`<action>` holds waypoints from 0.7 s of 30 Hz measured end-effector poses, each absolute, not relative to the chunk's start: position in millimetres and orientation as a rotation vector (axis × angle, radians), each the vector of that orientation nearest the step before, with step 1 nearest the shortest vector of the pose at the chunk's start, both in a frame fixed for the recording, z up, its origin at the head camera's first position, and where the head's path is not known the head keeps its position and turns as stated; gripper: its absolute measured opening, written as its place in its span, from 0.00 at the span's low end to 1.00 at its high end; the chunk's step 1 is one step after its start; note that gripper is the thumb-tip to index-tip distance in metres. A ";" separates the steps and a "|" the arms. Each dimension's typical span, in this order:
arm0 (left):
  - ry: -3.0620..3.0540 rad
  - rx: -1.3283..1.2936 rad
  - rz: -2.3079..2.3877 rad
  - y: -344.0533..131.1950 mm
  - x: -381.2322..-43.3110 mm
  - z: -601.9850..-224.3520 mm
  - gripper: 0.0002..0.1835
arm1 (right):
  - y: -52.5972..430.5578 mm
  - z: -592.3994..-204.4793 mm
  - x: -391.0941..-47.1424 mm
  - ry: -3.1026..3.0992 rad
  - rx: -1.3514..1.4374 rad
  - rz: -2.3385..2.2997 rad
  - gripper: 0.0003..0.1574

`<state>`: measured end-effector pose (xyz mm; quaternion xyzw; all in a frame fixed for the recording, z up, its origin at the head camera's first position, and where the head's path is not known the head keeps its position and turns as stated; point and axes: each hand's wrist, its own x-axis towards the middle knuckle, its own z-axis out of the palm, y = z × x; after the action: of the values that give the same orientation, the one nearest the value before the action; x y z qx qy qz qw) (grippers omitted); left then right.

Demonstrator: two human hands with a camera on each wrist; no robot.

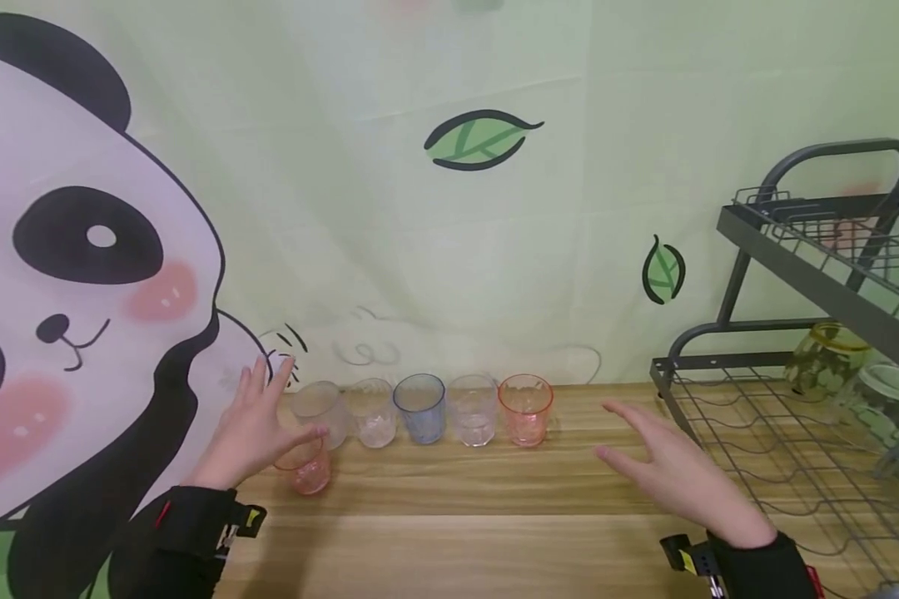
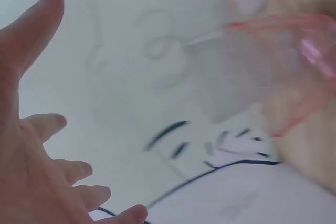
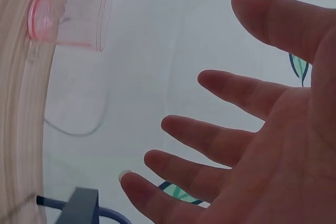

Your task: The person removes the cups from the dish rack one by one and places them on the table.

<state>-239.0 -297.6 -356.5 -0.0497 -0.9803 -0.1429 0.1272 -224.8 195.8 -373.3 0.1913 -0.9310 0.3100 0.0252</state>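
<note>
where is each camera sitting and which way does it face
Head: worn on the head, looking forward and down at the row of glasses and rack; left hand, right hand and dark sleeves show.
Left wrist: on that wrist, facing the printed backdrop and front red glass; the left hand shows.
Right wrist: on that wrist, facing the backdrop and row-end red glass; the right hand shows.
Shared: head and right wrist both show the row-end red glass.

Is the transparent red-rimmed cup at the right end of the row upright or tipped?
Upright: in the head view, the red-rimmed cup has its open rim uppermost and its base on the light wooden table.
</note>
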 end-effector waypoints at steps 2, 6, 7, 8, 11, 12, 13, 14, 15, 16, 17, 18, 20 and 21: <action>-2.836 -0.174 -0.423 -293.5 -237.0 -346.1 0.59 | 198.2 -370.9 -227.7 -2.874 0.595 0.923 0.45; -2.831 -0.207 -0.532 -283.4 -231.7 -333.1 0.55 | 206.0 -363.8 -236.6 -2.861 0.619 0.837 0.42; -2.828 -0.224 -0.558 -280.4 -230.2 -332.0 0.54 | 208.9 -361.7 -239.3 -2.866 0.623 0.812 0.41; -2.824 -0.243 -0.585 -277.2 -228.8 -331.7 0.52 | 211.7 -359.6 -242.3 -2.875 0.623 0.777 0.41; -2.808 -0.313 -0.648 -265.6 -224.8 -333.2 0.44 | 221.8 -353.0 -252.8 -2.924 0.590 0.688 0.41; -2.797 -0.337 -0.660 -261.5 -223.4 -334.4 0.42 | 225.7 -350.9 -256.5 -2.943 0.569 0.652 0.42; -2.786 -0.363 -0.661 -257.6 -221.7 -335.7 0.39 | 229.7 -348.7 -260.5 -2.962 0.545 0.623 0.42; -2.777 -0.389 -0.666 -253.4 -220.5 -337.3 0.36 | 234.0 -346.6 -264.7 -2.981 0.519 0.589 0.42; -2.768 -0.416 -0.662 -249.2 -219.4 -339.1 0.34 | 238.6 -344.6 -268.7 -3.002 0.485 0.559 0.42; -2.760 -0.439 -0.660 -244.8 -218.5 -341.3 0.32 | 243.3 -342.6 -272.6 -3.019 0.448 0.529 0.43; -2.753 -0.462 -0.657 -240.1 -217.7 -343.5 0.30 | 247.7 -340.6 -276.3 -3.037 0.408 0.491 0.43; -2.747 -0.486 -0.655 -235.6 -216.7 -345.7 0.29 | 251.9 -338.7 -280.1 -3.054 0.370 0.453 0.43; -2.743 -0.528 -0.646 -225.6 -215.6 -351.1 0.28 | 259.2 -335.1 -287.8 -3.089 0.289 0.384 0.43; -2.743 -0.544 -0.644 -220.4 -214.9 -353.7 0.28 | 262.6 -333.7 -291.5 -3.101 0.250 0.351 0.42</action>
<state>-214.9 -220.4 -353.7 -0.1877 -0.9471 -0.2222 0.1354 -291.5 262.6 -333.7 0.0798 -0.9905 0.1122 0.0056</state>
